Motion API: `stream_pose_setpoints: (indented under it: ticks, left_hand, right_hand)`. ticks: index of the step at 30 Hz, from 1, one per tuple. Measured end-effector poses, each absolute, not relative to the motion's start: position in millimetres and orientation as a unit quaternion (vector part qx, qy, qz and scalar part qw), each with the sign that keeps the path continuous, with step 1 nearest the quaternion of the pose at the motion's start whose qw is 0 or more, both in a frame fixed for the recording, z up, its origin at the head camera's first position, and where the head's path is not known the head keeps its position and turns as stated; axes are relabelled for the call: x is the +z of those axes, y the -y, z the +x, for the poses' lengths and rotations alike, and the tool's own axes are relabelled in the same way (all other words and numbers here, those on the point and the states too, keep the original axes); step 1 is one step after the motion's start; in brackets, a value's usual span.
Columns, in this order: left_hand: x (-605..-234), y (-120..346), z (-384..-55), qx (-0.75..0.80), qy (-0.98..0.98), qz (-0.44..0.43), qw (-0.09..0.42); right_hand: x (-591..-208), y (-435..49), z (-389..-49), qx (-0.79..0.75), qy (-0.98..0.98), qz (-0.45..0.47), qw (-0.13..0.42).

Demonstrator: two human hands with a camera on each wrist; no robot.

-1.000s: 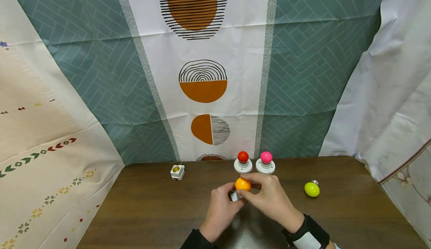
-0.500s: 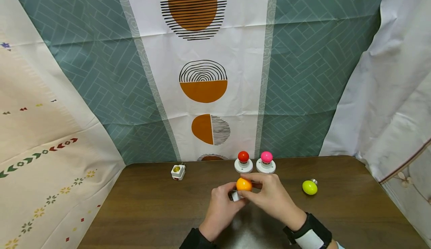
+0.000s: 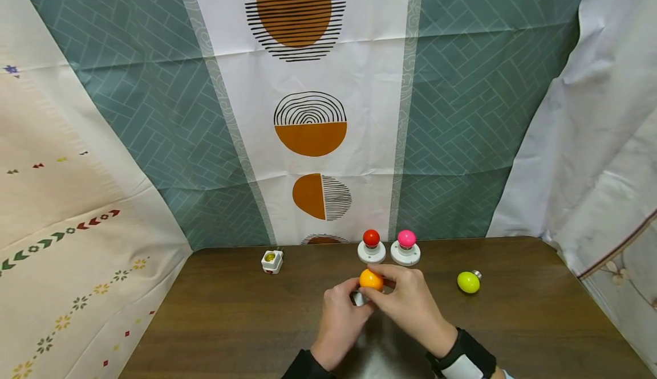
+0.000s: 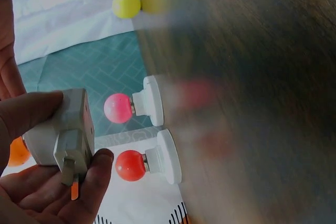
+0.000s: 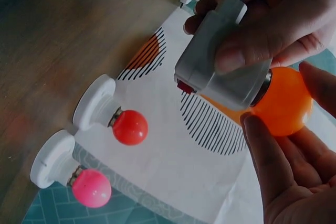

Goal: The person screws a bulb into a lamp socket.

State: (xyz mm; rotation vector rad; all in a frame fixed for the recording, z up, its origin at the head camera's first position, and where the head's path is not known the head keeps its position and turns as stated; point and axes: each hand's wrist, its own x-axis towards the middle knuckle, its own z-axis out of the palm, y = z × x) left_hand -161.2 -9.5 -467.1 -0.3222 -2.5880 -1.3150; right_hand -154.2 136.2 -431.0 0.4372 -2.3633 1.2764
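An orange light bulb [image 3: 371,280] sits with its base at the socket opening of a white plug-in lamp socket [image 5: 223,59], held up over the table. My left hand [image 3: 339,316] grips the socket, thumb on one side and fingers on the other; its two plug prongs [image 4: 68,174] show in the left wrist view. My right hand [image 3: 410,305] pinches the orange bulb's round glass between thumb and fingers. Just beyond the hands, a red bulb [image 3: 371,237] and a pink bulb [image 3: 406,239] stand upright in round white lamp holders.
A second white plug-in socket [image 3: 271,261], its opening bare, lies at the table's back left. On the right, a yellow-green bulb [image 3: 468,282] lies on its side on the brown wooden table [image 3: 231,322]. Patterned cloths [image 3: 462,111] hang behind and beside the table.
Both hands stay on the socket and orange bulb, with only slight shifts of the right hand and wrist. The yellow-green bulb has rolled a little to the left.
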Motion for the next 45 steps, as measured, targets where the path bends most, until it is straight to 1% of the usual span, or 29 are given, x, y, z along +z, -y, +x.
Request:
stream_pose_setpoints:
  ticks: [5, 10, 12, 16, 20, 25, 30, 40, 45]
  left_hand:
    - [-468.1, 7.5, -161.1, -0.442, 0.884, -0.093, 0.122]
    - [-470.2, 7.8, -162.4, -0.440, 0.885, -0.093, 0.121]
    - [-471.2, 9.3, -163.6, -0.438, 0.885, -0.109, 0.115]
    - [-471.3, 15.0, -166.7, -0.437, 0.882, -0.152, 0.086]
    - [-469.8, 20.9, -169.8, -0.437, 0.880, -0.174, 0.058]
    - [-469.5, 24.7, -173.1, -0.431, 0.883, -0.181, 0.050]
    - [-469.8, 25.2, -175.2, -0.424, 0.887, -0.178, 0.048]
    - [-465.9, 24.5, -182.6, -0.389, 0.905, -0.164, 0.051]
    - [-465.3, 26.4, -189.6, -0.383, 0.909, -0.155, 0.053]
  right_hand:
    - [-432.8, -133.3, -154.2, 0.451, 0.849, 0.156, 0.227]
    - [-430.8, -133.4, -155.6, 0.441, 0.855, 0.155, 0.224]
    - [-428.9, -135.1, -156.9, 0.439, 0.860, 0.153, 0.212]
    - [-425.3, -140.7, -158.8, 0.447, 0.865, 0.147, 0.173]
    - [-424.3, -145.2, -160.5, 0.456, 0.863, 0.162, 0.145]
    - [-424.8, -146.4, -162.7, 0.461, 0.858, 0.189, 0.122]
    - [-425.3, -146.9, -164.1, 0.456, 0.862, 0.194, 0.105]
    - [-425.7, -149.4, -167.0, 0.445, 0.865, 0.203, 0.114]
    - [-422.7, -152.4, -168.0, 0.427, 0.877, 0.186, 0.113]
